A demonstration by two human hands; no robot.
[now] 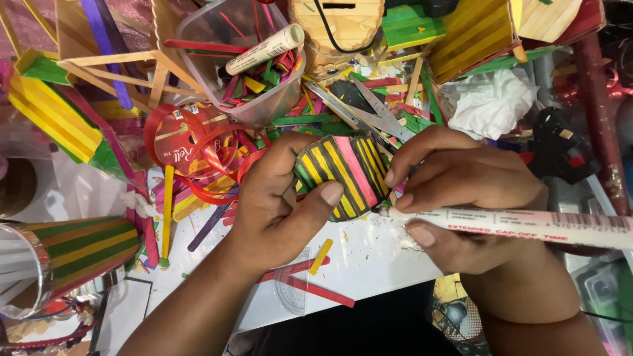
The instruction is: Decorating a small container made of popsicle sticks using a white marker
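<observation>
My left hand [277, 204] grips a small rounded panel of glued craft sticks [343, 173], striped yellow, green and pink with black outlines. The thumb presses on its lower edge. My right hand [461, 198] holds a long white marker pen [527, 225] that lies almost level, its tip touching the panel's right edge. The right fingers also rest against that edge of the panel. Both hands hover over a white table surface [369, 257].
A clear plastic tub [247, 66] of coloured sticks stands at the back, scissors [366, 109] beside it. Red ribbon [191, 148], a black glue gun [560, 148], crumpled white paper [491, 102], a striped stick cylinder [79, 254] and loose sticks crowd the table.
</observation>
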